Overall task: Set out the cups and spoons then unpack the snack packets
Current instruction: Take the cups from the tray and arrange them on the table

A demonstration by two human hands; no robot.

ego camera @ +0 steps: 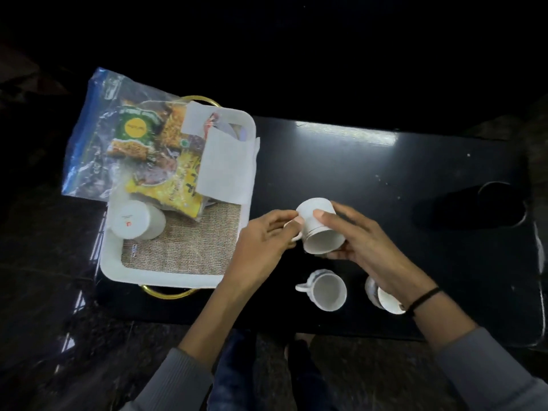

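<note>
Cup stage under way, roughly half done by my estimate. Two cups already stand upright on the black table (355,161) at the near edge: one cup (326,289) in clear view, handle to the left; a second cup (381,295) to its right, partly hidden behind the right forearm.

A third cup (318,226) is held above the table, just far of those two, tilted with its mouth toward the camera. Left hand (261,247): thumb and forefinger pinch the handle side. Right hand (355,238): fingers curled around the body, thumb pressed on the outer wall. Likely about to be turned upright and set down.

Left of the hands, the white tray (166,280) holds one more cup (136,221), upside down at its near-left corner on a woven mat (184,250).

Still to do: that last cup; the spoons, none identifiable, possibly under the white napkins (225,164); and the snack packets (154,149), which sit inside a clear plastic bag (89,137) at the tray's far-left end, not yet unpacked.
</note>
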